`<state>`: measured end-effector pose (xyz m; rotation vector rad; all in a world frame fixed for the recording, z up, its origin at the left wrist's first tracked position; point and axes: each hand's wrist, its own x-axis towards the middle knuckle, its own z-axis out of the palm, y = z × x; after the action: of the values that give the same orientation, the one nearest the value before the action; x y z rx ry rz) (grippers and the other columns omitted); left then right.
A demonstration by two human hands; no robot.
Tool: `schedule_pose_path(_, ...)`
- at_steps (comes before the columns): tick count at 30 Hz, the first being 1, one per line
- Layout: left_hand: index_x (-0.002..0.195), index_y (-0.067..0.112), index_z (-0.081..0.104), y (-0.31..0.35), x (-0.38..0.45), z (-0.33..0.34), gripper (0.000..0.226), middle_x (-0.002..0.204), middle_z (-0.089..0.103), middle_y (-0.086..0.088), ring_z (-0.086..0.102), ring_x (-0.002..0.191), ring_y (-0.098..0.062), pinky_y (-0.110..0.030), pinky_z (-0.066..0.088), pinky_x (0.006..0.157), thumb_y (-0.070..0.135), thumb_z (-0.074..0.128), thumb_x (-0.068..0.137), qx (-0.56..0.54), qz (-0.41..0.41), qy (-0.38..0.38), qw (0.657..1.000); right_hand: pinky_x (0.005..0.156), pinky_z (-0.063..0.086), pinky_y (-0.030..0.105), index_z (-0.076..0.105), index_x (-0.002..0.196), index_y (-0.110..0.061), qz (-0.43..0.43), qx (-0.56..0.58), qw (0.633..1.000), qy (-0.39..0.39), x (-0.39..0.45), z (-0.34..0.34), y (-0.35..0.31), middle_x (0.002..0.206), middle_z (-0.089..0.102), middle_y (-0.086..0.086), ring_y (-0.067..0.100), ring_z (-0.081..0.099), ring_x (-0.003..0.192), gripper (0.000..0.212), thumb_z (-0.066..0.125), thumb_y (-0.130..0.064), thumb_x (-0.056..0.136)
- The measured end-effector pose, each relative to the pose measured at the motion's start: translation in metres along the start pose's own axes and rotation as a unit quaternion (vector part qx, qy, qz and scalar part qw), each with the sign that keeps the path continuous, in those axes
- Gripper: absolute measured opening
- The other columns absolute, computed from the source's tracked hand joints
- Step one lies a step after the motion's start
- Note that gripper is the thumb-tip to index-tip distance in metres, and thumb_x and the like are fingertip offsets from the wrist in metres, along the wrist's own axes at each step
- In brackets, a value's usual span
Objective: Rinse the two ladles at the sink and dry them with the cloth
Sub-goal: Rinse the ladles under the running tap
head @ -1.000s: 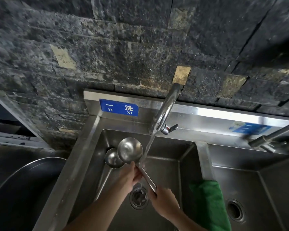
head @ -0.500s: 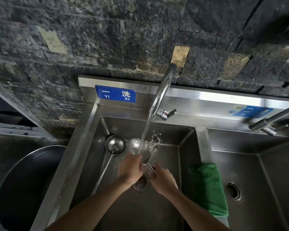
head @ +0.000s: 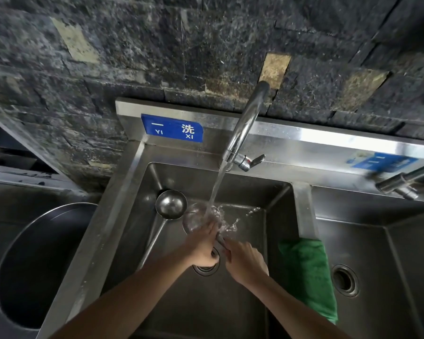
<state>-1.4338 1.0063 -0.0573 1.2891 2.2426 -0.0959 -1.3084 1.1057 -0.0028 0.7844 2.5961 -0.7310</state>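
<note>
Head view, looking down on a steel double sink [head: 304,211] set against a dark stone wall [head: 206,45]. A person's two bare forearms reach up from the bottom edge into the left basin. A curved tap [head: 247,118] comes over the back rim, and water [head: 216,189] runs from it in a steady stream, splashing where it lands. The stream falls onto the bowl of a ladle [head: 194,220] held low over the basin, just above the drain [head: 206,266]. The left hand [head: 202,245] is curled over the near edge of that bowl, fingers pressed against the metal. The right hand [head: 245,261] is closed around the ladle's handle, just beside the left hand; only a short stretch of handle shows between them. A second ladle [head: 171,204] lies in the same basin to the left, untouched, its bowl facing up near the back corner and its long handle slanting down along the left wall. A green cloth [head: 309,272] is draped over the divider between the two basins, to the right of the hands. A blue sign [head: 172,128] with white characters is fixed to the back splash above the left basin. At far left, beside the sink, sits a large round metal pot [head: 34,265].
</note>
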Motion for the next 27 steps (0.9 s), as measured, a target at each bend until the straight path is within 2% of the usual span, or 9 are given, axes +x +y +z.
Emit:
schedule_pose_path(4, 0.158, 0.020, 0.020, -0.042, 0.003, -0.011, 0.097, 0.167, 0.018, 0.000, 0.008, 0.155, -0.022, -0.052, -0.002, 0.125, 0.042, 0.073, 0.081, 0.181, 0.008, 0.041, 0.983, 0.077, 0.054, 0.039, 0.047, 0.140, -0.037, -0.009, -0.021, 1.000, -0.005, -0.004, 0.000, 0.010, 0.114, 0.071, 0.004, 0.032, 0.070, 0.104, 0.035, 0.043, -0.031, 0.105)
schedule_pose_path(7, 0.156, 0.016, 0.025, -0.015, 0.002, -0.010, 0.098, 0.166, 0.012, -0.003, 0.003, 0.155, -0.028, -0.056, -0.005, 0.123, 0.051, 0.072, 0.077, 0.124, -0.006, 0.058, 0.991, 0.075, 0.054, 0.041, 0.052, 0.133, -0.034, -0.001, -0.014, 1.000, 0.002, 0.003, -0.001, 0.002, 0.111, 0.072, 0.006, 0.033, 0.070, 0.101, 0.032, 0.041, -0.029, 0.104)
schedule_pose_path(9, 0.154, 0.017, 0.028, -0.002, 0.002, -0.007, 0.090, 0.163, 0.020, -0.003, 0.011, 0.154, -0.030, -0.053, -0.002, 0.123, 0.049, 0.068, 0.080, 0.054, 0.016, 0.053, 0.997, 0.072, 0.050, 0.040, 0.054, 0.126, -0.031, 0.002, -0.015, 1.000, -0.001, 0.006, -0.002, -0.003, 0.109, 0.072, 0.008, 0.036, 0.070, 0.099, 0.029, 0.041, -0.024, 0.102)
schedule_pose_path(12, 0.154, 0.023, 0.030, -0.038, 0.000, -0.010, 0.085, 0.163, 0.028, 0.001, 0.015, 0.154, -0.024, -0.056, -0.003, 0.124, 0.045, 0.067, 0.081, 0.138, 0.029, 0.102, 0.985, 0.077, 0.052, 0.042, 0.051, 0.129, -0.032, -0.014, -0.066, 0.998, -0.002, 0.003, -0.004, 0.004, 0.112, 0.071, 0.006, 0.035, 0.070, 0.102, 0.028, 0.042, -0.027, 0.103)
schedule_pose_path(15, 0.154, 0.023, 0.032, -0.060, 0.000, -0.008, 0.065, 0.167, 0.020, 0.002, 0.007, 0.156, -0.020, -0.053, 0.000, 0.124, 0.029, 0.058, 0.095, 0.213, 0.005, 0.077, 0.974, 0.082, 0.054, 0.042, 0.040, 0.144, -0.032, -0.035, -0.149, 0.988, 0.002, 0.002, -0.004, 0.008, 0.126, 0.065, 0.001, 0.032, 0.070, 0.107, 0.045, 0.047, -0.019, 0.102)
schedule_pose_path(18, 0.123, 0.028, 0.066, -0.054, -0.002, -0.006, 0.042, 0.139, 0.062, 0.005, 0.039, 0.145, -0.025, -0.052, 0.019, 0.118, 0.021, 0.074, 0.082, 0.210, 0.051, 0.090, 0.972, 0.076, 0.056, 0.041, 0.023, 0.158, -0.021, -0.093, -0.217, 0.971, 0.022, 0.003, 0.002, 0.009, 0.142, 0.052, 0.001, 0.030, 0.066, 0.110, 0.074, 0.056, -0.004, 0.095)
schedule_pose_path(20, 0.105, 0.026, 0.073, -0.057, -0.005, -0.006, 0.045, 0.121, 0.073, 0.004, 0.056, 0.132, -0.026, -0.051, 0.036, 0.111, 0.021, 0.089, 0.063, 0.211, 0.080, 0.122, 0.966, 0.074, 0.058, 0.044, 0.016, 0.162, -0.015, -0.137, -0.242, 0.960, 0.020, 0.004, 0.007, 0.015, 0.159, 0.035, 0.000, 0.033, 0.062, 0.110, 0.085, 0.058, 0.003, 0.091)
schedule_pose_path(23, 0.124, 0.023, 0.065, -0.044, -0.011, -0.001, 0.056, 0.137, 0.063, -0.001, 0.052, 0.135, -0.027, -0.048, 0.043, 0.112, 0.020, 0.083, 0.072, 0.175, 0.110, 0.155, 0.966, 0.072, 0.061, 0.045, 0.017, 0.163, -0.018, -0.154, -0.253, 0.955, 0.019, 0.003, 0.014, 0.024, 0.170, 0.015, -0.008, 0.035, 0.062, 0.107, 0.089, 0.058, 0.007, 0.088)
schedule_pose_path(27, 0.133, 0.029, 0.058, -0.051, -0.010, 0.004, 0.050, 0.140, 0.060, 0.008, 0.046, 0.140, -0.020, -0.058, 0.027, 0.119, 0.038, 0.071, 0.085, 0.172, 0.130, 0.139, 0.967, 0.073, 0.060, 0.044, 0.013, 0.163, -0.023, -0.150, -0.253, 0.956, 0.013, -0.001, 0.018, 0.026, 0.171, 0.008, -0.013, 0.033, 0.064, 0.108, 0.092, 0.059, 0.007, 0.089)
